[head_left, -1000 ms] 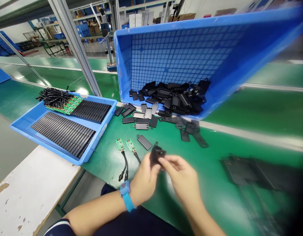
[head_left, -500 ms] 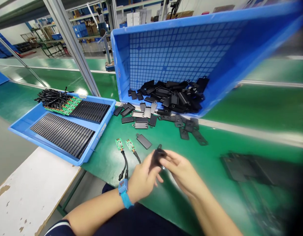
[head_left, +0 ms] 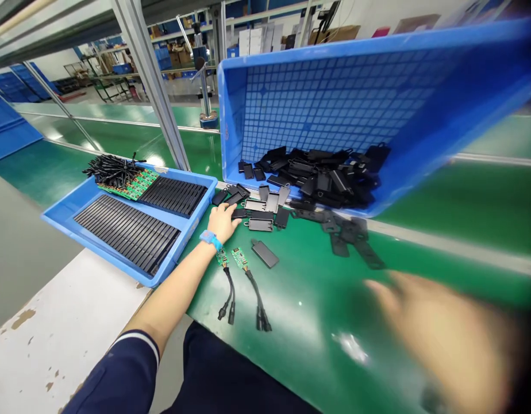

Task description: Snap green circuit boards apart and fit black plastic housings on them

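Reaches with the left hand (head_left: 222,223) to just below nine o'clock of the view, fingers parted from the thumb at the near end of a black case (head_left: 240,214) lying on the green desk (head_left: 308,305); cannot tell whether touching it. Wears a blue wristband (head_left: 211,240) on that arm. Sweeps the right hand (head_left: 438,333) at four o'clock, heavily blurred; cannot tell if spread or pinching anything. Beside the black case, toward the centre, more small cases (head_left: 260,224) in a loose cluster. At six o'clock, a lone case (head_left: 264,253); at seven, two circuit boards (head_left: 239,259) with black cables (head_left: 254,290). At nine, a shallow blue tray (head_left: 192,238) with rows of black strips (head_left: 127,233). At one, a large blue crate (head_left: 308,109) with heaped black parts (head_left: 321,175) inside.
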A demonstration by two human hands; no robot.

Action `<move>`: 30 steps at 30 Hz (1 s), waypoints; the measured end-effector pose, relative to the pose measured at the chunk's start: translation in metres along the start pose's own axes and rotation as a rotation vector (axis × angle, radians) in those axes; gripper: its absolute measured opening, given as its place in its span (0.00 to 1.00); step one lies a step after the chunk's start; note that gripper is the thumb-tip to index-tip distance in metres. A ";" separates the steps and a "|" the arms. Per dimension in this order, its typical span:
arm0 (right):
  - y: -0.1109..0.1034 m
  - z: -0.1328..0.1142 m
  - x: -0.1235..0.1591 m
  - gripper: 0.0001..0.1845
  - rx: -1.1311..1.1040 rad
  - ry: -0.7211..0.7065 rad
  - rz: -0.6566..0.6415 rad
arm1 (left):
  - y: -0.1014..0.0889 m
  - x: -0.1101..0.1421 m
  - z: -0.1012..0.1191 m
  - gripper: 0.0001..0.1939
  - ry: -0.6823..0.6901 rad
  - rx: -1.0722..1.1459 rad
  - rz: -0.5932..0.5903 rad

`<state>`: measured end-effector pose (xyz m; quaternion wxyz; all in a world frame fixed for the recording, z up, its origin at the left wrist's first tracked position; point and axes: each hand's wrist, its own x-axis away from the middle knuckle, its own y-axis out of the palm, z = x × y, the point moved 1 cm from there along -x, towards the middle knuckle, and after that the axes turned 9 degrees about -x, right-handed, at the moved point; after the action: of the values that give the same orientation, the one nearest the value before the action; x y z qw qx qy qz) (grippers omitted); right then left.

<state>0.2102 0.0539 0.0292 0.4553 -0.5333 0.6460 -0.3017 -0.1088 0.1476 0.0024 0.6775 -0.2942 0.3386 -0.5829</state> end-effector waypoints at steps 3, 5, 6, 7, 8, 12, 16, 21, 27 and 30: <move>0.050 -0.076 0.011 0.14 -0.224 -0.165 -0.332 | 0.004 -0.020 -0.018 0.18 -0.031 0.068 -0.029; 0.082 -0.121 0.018 0.11 -0.292 -0.145 -0.391 | 0.004 -0.016 -0.022 0.18 -0.062 0.138 -0.027; 0.093 -0.135 0.021 0.10 -0.309 -0.125 -0.393 | 0.003 -0.011 -0.022 0.20 -0.080 0.184 -0.021; 0.101 -0.143 0.022 0.09 -0.323 -0.094 -0.382 | 0.001 -0.003 -0.022 0.21 -0.097 0.239 -0.019; 0.105 -0.146 0.022 0.08 -0.342 -0.061 -0.375 | -0.002 0.007 -0.020 0.21 -0.113 0.303 -0.024; 0.088 -0.121 0.024 0.10 -0.544 0.069 -0.429 | -0.009 0.058 -0.007 0.22 -0.144 0.605 -0.116; 0.060 -0.103 0.031 0.16 -0.977 0.364 -0.403 | 0.001 0.100 0.016 0.19 -0.196 1.115 -0.336; 0.052 -0.107 0.039 0.16 -1.051 0.503 -0.355 | 0.010 0.116 0.042 0.17 -0.290 1.724 -0.567; 0.052 -0.106 0.040 0.17 -1.020 0.549 -0.370 | 0.011 0.117 0.050 0.18 -0.367 1.708 -0.592; 0.054 -0.104 0.041 0.18 -1.026 0.528 -0.380 | 0.012 0.120 0.053 0.16 -0.381 1.646 -0.546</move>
<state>0.0928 0.0181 0.0128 -0.0972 -0.6979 0.6935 -0.1501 -0.0486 0.0307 0.0107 0.5566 0.1237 -0.3884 -0.7239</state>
